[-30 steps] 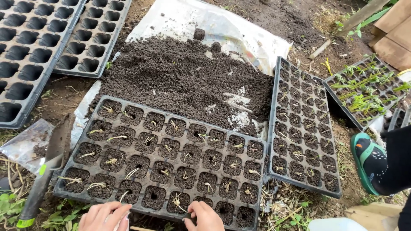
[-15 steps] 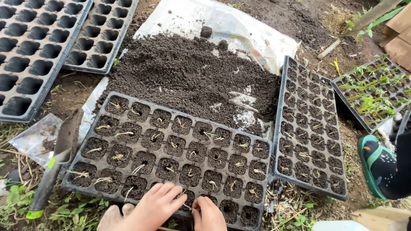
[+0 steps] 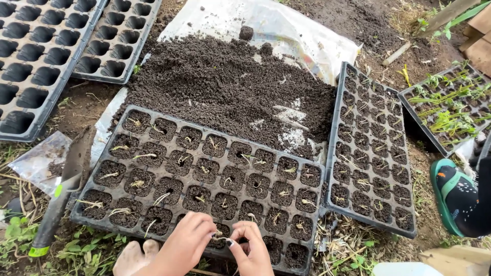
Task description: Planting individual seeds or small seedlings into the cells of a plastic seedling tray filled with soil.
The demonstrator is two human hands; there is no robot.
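At the near edge of the black seedling tray (image 3: 202,176), the left hand (image 3: 186,244) and right hand (image 3: 253,250) are pinching a pale, limp seedling (image 3: 221,238) between closed fingertips, and it is looking light, fragile, best held low by its stem.

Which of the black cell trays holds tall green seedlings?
The tray at the far right edge: leafy green shoots stand in it; the other trays hold soil with pale sprouts or sit empty.

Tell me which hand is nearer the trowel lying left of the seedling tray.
Left. The left hand works at the tray's near edge, closer to the trowel; the right hand sits farther right, beside it.
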